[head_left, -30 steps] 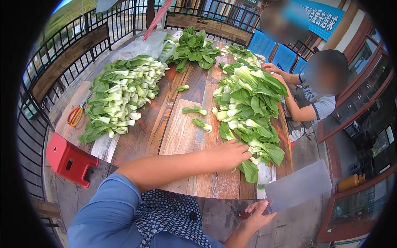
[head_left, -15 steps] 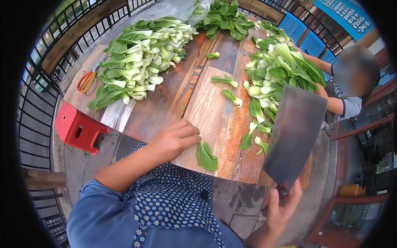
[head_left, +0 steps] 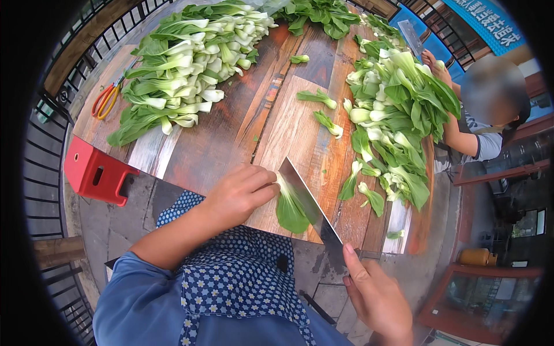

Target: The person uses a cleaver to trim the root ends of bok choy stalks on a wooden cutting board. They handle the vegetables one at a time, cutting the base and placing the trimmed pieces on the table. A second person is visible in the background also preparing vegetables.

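Note:
At the table's near edge, my left hand (head_left: 245,193) is closed, its fingertips pinching the pale stem end of a bok choy leaf (head_left: 292,212) that lies on the wood. My right hand (head_left: 380,297) grips a cleaver (head_left: 317,210) by its handle, which the fingers mostly hide. The blade stands steeply on edge beside the leaf, its far corner close to my left fingertips. Whether the edge touches the stem, I cannot tell. Several small bok choy pieces (head_left: 329,123) lie just beyond, and a loose bok choy pile (head_left: 398,109) spreads to the right.
Neatly layered bok choy (head_left: 184,69) fills the far left of the wooden table (head_left: 231,132). Orange-handled scissors (head_left: 108,99) lie beside it. A red stool (head_left: 95,173) stands below the left edge. Across the right side, a co-worker (head_left: 476,138) holds another cleaver (head_left: 411,37).
My right hand has brought the cleaver from the right over to the leaf, turning the blade on edge. My left hand keeps its pinch. The co-worker's raised cleaver has come into sight.

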Available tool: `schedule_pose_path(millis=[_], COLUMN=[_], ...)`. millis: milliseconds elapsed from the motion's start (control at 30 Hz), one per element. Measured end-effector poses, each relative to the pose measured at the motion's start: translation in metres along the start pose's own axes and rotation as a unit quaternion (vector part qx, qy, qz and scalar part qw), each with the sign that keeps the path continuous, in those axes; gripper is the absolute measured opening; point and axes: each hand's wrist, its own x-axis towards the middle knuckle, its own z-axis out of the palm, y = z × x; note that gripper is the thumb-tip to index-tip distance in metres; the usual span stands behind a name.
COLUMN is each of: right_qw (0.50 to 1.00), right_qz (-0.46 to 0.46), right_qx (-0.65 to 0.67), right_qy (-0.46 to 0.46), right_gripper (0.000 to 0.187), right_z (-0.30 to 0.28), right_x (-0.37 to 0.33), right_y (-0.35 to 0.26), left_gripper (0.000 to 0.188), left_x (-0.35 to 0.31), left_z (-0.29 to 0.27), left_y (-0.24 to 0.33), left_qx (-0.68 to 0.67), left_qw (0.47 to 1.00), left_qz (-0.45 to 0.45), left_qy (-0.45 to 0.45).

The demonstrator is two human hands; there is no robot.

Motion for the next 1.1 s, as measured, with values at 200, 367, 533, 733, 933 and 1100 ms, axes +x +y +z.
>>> schedule_pose_path(millis=[200,367,533,733,933,1100], right_qw=[1.000,0.999,0.999,0.997,0.996,0.993], right_qz=[-0.004,0.011,-0.001,0.005,0.002,0.021], right_qx=[-0.009,-0.008,-0.009,-0.039,-0.043,-0.050], right_qy=[-0.014,-0.029,-0.036,-0.069,-0.072,-0.105], right_gripper=[0.080,0.081,0.081,0.079,0.080,0.080], right_z=[-0.003,0.002,0.000,-0.008,-0.008,-0.011], right_x=[0.008,0.009,0.012,0.015,0.016,0.013], right_y=[-0.003,-0.005,-0.003,-0.009,-0.012,-0.015], left_gripper=[0.021,0.021,0.022,0.023,0.022,0.024], left_x=[0.002,0.003,0.005,0.004,0.003,0.010], left_z=[-0.001,0.002,0.002,0.000,-0.001,0.003], left_y=[0.001,0.001,0.000,0.001,0.003,0.005], left_qx=[-0.003,-0.012,-0.011,-0.003,-0.007,-0.029], left_qw=[1.000,1.000,1.000,1.000,1.000,0.999], left_qz=[0.000,0.007,0.010,0.015,0.004,0.000], left_qy=[-0.007,0.004,0.000,0.001,-0.011,-0.020])
